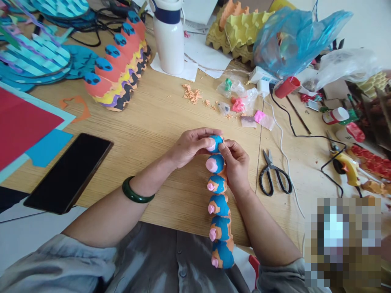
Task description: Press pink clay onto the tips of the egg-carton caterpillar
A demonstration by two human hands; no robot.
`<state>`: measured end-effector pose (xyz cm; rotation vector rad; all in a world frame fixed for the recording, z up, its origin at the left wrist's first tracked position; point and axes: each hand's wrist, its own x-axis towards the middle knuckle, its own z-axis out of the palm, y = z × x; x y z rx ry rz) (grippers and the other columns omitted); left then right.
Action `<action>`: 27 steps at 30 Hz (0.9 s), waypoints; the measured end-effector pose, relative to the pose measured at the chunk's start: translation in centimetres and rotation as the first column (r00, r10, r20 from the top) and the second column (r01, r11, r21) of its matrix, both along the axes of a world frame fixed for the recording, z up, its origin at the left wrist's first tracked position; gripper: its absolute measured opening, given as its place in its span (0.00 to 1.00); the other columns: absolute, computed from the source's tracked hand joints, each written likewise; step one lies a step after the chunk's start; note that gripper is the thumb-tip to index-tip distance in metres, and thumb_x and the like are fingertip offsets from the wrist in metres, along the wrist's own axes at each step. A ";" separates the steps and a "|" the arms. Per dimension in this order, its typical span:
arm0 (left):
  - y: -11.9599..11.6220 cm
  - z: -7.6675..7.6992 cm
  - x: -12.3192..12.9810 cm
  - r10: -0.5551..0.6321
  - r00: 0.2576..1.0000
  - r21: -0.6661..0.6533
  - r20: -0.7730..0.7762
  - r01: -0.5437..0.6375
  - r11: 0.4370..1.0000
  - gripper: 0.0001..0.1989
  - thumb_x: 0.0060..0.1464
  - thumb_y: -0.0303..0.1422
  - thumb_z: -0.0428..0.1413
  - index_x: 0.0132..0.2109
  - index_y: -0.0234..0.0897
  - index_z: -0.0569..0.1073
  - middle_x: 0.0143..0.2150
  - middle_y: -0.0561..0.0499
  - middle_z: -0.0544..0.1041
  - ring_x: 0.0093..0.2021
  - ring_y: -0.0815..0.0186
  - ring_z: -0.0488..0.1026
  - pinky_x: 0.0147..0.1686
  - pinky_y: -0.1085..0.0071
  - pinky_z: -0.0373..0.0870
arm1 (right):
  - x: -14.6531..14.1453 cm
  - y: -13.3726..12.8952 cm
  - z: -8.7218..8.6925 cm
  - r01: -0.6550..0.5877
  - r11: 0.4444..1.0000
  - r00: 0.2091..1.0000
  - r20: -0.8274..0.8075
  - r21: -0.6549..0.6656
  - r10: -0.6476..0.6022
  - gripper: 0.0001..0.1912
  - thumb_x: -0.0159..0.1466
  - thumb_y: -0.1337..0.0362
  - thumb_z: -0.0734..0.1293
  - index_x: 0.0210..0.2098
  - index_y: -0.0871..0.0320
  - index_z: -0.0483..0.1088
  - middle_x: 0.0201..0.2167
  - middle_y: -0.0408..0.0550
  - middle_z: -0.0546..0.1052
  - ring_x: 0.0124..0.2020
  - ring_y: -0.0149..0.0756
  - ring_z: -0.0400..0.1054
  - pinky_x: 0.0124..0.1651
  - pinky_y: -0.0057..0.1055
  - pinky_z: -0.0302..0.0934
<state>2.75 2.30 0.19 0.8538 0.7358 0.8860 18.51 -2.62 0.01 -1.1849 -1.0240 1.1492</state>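
A long strip of egg carton (pixel 220 205) stretches from my hands down over the table's front edge toward my lap. Orange and blue clay covers its bumps, and each bump bears a lump of pink clay (pixel 211 165). My left hand (pixel 195 144) grips the far end, its thumb pressed on the pink lump of the top bump. On the other side, my right hand (pixel 236 162) pinches the same end with thumb and fingers, the thumb on the blue clay. Black-handled scissors (pixel 275 175) lie to the right of my right hand.
A phone (pixel 70 173) lies at left. A finished-looking clay-covered carton piece (pixel 119 65) and a white bottle (pixel 169 40) stand farther back. Clay packets (pixel 241 103), orange scraps (pixel 192 94), a white cable (pixel 282 146) and a glue gun (pixel 348 167) are toward the right.
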 end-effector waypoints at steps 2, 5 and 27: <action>0.1 -0.1 0.0 0.000 1.000 -0.013 0.001 0.000 1.000 0.22 0.45 0.39 0.73 0.48 0.36 0.83 0.45 0.48 0.84 0.42 0.66 0.79 0.48 0.65 0.78 | 0.0 0.1 -0.1 -0.003 1.000 1.000 -0.016 0.001 0.003 0.14 0.62 0.52 0.77 0.30 0.53 0.76 0.30 0.40 0.77 0.34 0.32 0.68 0.40 0.31 0.65; 0.1 -0.2 0.0 -0.002 1.000 -0.022 0.012 0.002 1.000 0.21 0.45 0.37 0.73 0.47 0.36 0.83 0.43 0.49 0.84 0.40 0.68 0.77 0.46 0.67 0.77 | 0.0 0.1 -0.2 -0.012 1.000 1.000 -0.013 -0.007 0.012 0.14 0.61 0.51 0.77 0.30 0.53 0.76 0.30 0.40 0.77 0.33 0.32 0.68 0.39 0.31 0.65; -0.2 -1.3 -0.3 0.061 0.992 0.319 -0.113 -0.022 0.947 0.26 0.54 0.43 0.70 0.57 0.39 0.83 0.59 0.42 0.83 0.60 0.53 0.79 0.59 0.60 0.77 | 0.0 0.0 0.4 0.011 1.000 1.000 0.021 0.029 -0.012 0.14 0.63 0.50 0.76 0.31 0.52 0.76 0.30 0.41 0.77 0.34 0.33 0.69 0.39 0.32 0.66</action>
